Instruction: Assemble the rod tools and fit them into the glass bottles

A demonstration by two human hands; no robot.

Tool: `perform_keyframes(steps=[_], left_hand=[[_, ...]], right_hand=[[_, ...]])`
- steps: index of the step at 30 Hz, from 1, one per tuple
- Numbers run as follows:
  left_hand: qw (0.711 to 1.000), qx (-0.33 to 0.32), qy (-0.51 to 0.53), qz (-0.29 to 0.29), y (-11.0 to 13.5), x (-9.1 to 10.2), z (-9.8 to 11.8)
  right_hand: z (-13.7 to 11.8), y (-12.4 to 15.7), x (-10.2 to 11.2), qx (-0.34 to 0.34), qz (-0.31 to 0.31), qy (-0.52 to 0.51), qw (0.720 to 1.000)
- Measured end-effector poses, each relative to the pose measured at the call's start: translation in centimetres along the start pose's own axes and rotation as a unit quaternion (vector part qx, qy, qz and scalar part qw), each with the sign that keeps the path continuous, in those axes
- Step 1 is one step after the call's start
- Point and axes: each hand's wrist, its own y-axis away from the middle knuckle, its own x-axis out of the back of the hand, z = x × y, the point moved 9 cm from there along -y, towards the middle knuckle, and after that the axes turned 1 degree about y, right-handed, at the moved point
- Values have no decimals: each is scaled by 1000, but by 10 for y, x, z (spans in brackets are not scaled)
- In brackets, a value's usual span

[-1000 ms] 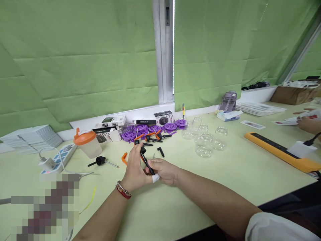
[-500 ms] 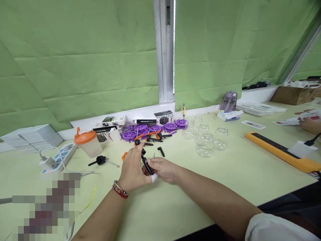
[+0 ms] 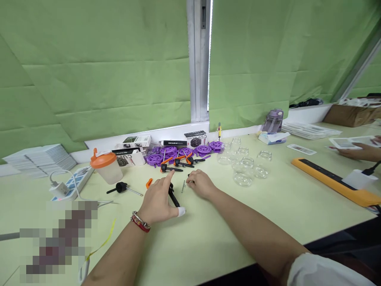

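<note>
My left hand [image 3: 157,201] rests low on the pale green table [image 3: 208,238], its fingers closed round a slim black handle part [image 3: 172,196]. A white bandage wraps the thumb tip. An orange clip piece [image 3: 148,183] lies just behind that hand. My right hand [image 3: 201,184] is palm down farther back, with its fingertips curled onto a small black piece [image 3: 189,176]. A thin metal pin [image 3: 183,186] lies between the two hands.
Behind the hands lie purple discs [image 3: 169,152], black-and-orange parts, product boxes [image 3: 135,142] and several glass jars [image 3: 243,167]. An orange-lidded cup [image 3: 106,167], a black dropper [image 3: 121,187] and a power strip [image 3: 70,183] are left. A yellow bar [image 3: 330,178] and another person's hand [image 3: 355,151] are right.
My right hand let go of the black handle part and reached back to the small black piece. My left hand lowered the handle part to the table.
</note>
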Motion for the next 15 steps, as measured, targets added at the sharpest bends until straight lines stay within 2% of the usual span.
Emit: perform_keyframes(steps=[4, 8, 12, 15], left_hand=[[997, 44, 50, -34, 1, -2, -9], [980, 79, 154, -94, 2, -12, -14], [945, 100, 280, -134, 4, -20, -14], [900, 96, 391, -168, 7, -26, -9]], right_hand=[[-16, -1, -14, 46, -37, 38, 998], [-16, -1, -19, 54, -44, 46, 997], [-12, -1, -21, 55, -49, 42, 996], [-10, -1, -20, 44, -47, 39, 997]])
